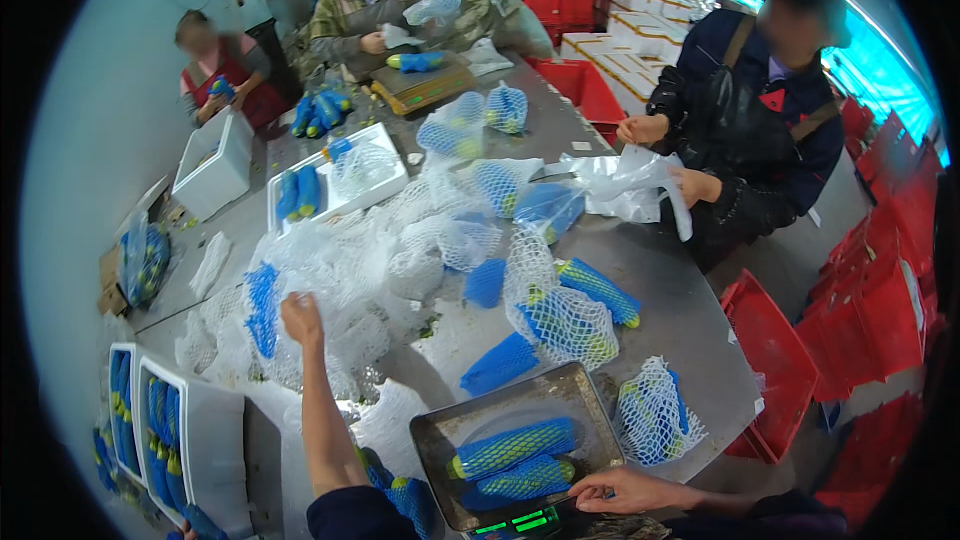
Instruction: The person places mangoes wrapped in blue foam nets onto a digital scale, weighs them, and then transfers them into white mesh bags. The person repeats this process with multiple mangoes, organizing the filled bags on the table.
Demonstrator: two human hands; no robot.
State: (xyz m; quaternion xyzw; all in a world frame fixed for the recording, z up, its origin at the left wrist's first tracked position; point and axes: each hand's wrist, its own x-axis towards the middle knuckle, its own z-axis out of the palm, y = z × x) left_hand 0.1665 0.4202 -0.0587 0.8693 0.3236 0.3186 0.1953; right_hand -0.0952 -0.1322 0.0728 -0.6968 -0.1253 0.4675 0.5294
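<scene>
My left hand (301, 317) reaches over a heap of white foam net sleeves (337, 262), fingers curled, beside a blue foam net sleeve (262, 309). Whether it grips anything cannot be made out. Close to me, a metal tray (525, 390) rests on a scale with a lit green display (529, 521). Two long green vegetables in blue foam nets (514, 450) lie in it, perhaps with another beneath. At the tray's near right corner is my right hand (611, 490), fingers loosely bent, with nothing plainly held. White-netted bundles of vegetables (562, 315) (656, 412) lie to the right.
White foam boxes of netted vegetables (191, 420) stand at left. Across the table, a shallow foam box (367, 176) and another scale (420, 82) sit. A co-worker at right handles white plastic bags (626, 180); two more people work farther back. Red crates (776, 360) line the right side.
</scene>
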